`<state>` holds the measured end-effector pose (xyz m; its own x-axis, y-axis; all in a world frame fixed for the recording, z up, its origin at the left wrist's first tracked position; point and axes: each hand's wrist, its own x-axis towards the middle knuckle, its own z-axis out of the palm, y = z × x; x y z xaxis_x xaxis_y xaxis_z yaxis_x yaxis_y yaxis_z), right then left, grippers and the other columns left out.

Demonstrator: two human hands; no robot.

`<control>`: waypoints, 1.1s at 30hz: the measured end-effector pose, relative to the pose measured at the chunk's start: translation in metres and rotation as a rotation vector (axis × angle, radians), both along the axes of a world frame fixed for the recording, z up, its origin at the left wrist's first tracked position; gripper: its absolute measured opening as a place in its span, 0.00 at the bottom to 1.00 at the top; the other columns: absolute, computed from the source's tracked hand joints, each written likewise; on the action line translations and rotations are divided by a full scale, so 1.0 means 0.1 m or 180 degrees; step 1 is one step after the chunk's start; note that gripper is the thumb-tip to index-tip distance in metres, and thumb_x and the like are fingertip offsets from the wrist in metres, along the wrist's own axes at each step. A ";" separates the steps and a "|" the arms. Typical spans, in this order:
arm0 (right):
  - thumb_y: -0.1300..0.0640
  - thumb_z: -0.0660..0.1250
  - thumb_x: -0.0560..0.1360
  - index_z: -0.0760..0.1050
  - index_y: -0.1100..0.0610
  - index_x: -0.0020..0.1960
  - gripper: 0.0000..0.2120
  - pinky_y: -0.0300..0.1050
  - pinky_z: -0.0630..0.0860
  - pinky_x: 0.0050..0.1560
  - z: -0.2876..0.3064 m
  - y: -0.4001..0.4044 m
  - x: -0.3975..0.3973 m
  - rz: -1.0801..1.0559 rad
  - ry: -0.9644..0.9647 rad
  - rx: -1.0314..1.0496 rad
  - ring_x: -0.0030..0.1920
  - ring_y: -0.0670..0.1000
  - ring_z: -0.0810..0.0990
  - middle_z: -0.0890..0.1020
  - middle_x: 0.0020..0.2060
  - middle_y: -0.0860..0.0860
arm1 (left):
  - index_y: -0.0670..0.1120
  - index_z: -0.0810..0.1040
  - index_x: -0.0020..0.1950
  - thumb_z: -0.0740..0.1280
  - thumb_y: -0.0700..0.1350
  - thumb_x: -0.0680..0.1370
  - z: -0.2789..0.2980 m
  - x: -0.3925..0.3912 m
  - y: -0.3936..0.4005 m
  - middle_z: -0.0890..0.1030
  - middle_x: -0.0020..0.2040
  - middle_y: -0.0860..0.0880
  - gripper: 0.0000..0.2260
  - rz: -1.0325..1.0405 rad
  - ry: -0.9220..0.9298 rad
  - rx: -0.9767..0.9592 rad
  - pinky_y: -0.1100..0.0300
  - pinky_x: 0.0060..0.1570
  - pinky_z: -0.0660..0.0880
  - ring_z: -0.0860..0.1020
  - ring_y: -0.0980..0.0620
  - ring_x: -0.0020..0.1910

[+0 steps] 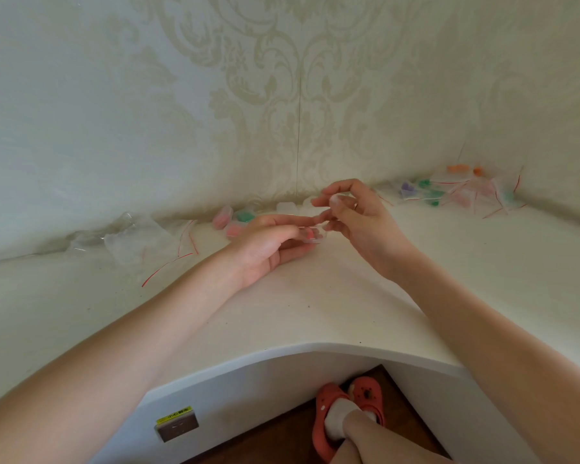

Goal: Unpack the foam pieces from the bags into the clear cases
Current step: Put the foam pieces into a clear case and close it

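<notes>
Pink foam piece [309,233] inside small clear case [313,236], pinched by left hand [271,244]. Right hand [352,209] fingers curled on its clear lid. Filled cases [235,221] by wall, empty bags [134,241] left. Full bags [456,192] right, waiting. About halfway.

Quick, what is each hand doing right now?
Left hand: holds a clear case with a pink foam piece inside.
Right hand: fingers curled, pinching something small and clear; what it is cannot be told.
</notes>
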<state>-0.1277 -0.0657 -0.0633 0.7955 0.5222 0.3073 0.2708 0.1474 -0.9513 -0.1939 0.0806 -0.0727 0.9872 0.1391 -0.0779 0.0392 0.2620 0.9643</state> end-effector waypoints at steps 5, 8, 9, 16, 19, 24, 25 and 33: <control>0.60 0.71 0.73 0.78 0.57 0.41 0.03 0.38 0.77 0.42 -0.01 0.01 0.02 -0.0435 -0.0187 -0.0235 0.37 0.50 0.80 0.80 0.39 0.56 | 0.37 0.79 0.54 0.64 0.29 0.74 0.00 0.01 0.00 0.83 0.46 0.42 0.11 0.0026 0.0006 0.0035 0.59 0.51 0.79 0.82 0.49 0.47; 0.57 0.71 0.73 0.81 0.52 0.41 0.03 0.34 0.67 0.35 -0.03 0.01 0.03 -0.0472 -0.0393 -0.0560 0.34 0.48 0.71 0.77 0.33 0.52 | 0.39 0.80 0.53 0.64 0.30 0.74 -0.01 0.01 -0.01 0.83 0.45 0.43 0.10 0.0044 0.0014 0.0118 0.60 0.50 0.79 0.82 0.50 0.47; 0.58 0.69 0.74 0.81 0.54 0.42 0.03 0.32 0.67 0.35 -0.04 0.02 0.02 -0.0412 -0.0387 -0.0513 0.32 0.45 0.72 0.78 0.32 0.50 | 0.39 0.80 0.52 0.64 0.30 0.74 -0.01 0.01 -0.01 0.84 0.45 0.43 0.10 0.0032 0.0005 0.0153 0.60 0.50 0.79 0.82 0.50 0.48; 0.59 0.70 0.73 0.79 0.59 0.38 0.06 0.28 0.66 0.35 -0.08 0.02 -0.03 -0.0689 -0.1154 -0.0989 0.31 0.40 0.72 0.78 0.29 0.41 | 0.41 0.82 0.46 0.64 0.29 0.74 0.00 -0.03 -0.02 0.83 0.40 0.45 0.10 -0.0073 -0.0106 0.0224 0.61 0.49 0.80 0.82 0.52 0.46; 0.56 0.71 0.72 0.79 0.52 0.36 0.06 0.32 0.64 0.36 -0.09 0.02 -0.01 -0.0911 -0.1486 -0.1286 0.32 0.44 0.66 0.74 0.34 0.44 | 0.40 0.82 0.49 0.65 0.29 0.73 0.00 -0.03 -0.01 0.83 0.41 0.45 0.10 -0.0099 -0.0125 0.0232 0.61 0.48 0.80 0.82 0.52 0.46; 0.59 0.69 0.74 0.77 0.54 0.37 0.07 0.32 0.65 0.36 -0.10 0.03 0.00 -0.0843 -0.1518 -0.1341 0.34 0.46 0.68 0.75 0.36 0.50 | 0.40 0.81 0.50 0.66 0.30 0.73 0.01 -0.03 -0.02 0.83 0.41 0.45 0.10 -0.0088 -0.0088 0.0188 0.58 0.52 0.79 0.82 0.52 0.46; 0.59 0.69 0.74 0.77 0.55 0.38 0.06 0.33 0.65 0.37 -0.11 0.03 0.01 -0.0856 -0.1530 -0.1351 0.35 0.47 0.68 0.75 0.36 0.51 | 0.40 0.81 0.51 0.66 0.30 0.73 0.01 -0.03 -0.02 0.84 0.41 0.45 0.11 -0.0091 -0.0086 0.0196 0.58 0.53 0.79 0.82 0.52 0.46; 0.55 0.66 0.76 0.73 0.51 0.56 0.09 0.30 0.68 0.42 -0.12 0.05 0.05 -0.1164 -0.1275 -0.0962 0.38 0.46 0.71 0.74 0.47 0.47 | 0.39 0.80 0.53 0.65 0.30 0.74 -0.01 -0.01 -0.01 0.83 0.47 0.42 0.11 -0.0008 -0.0036 0.0209 0.58 0.53 0.79 0.82 0.49 0.50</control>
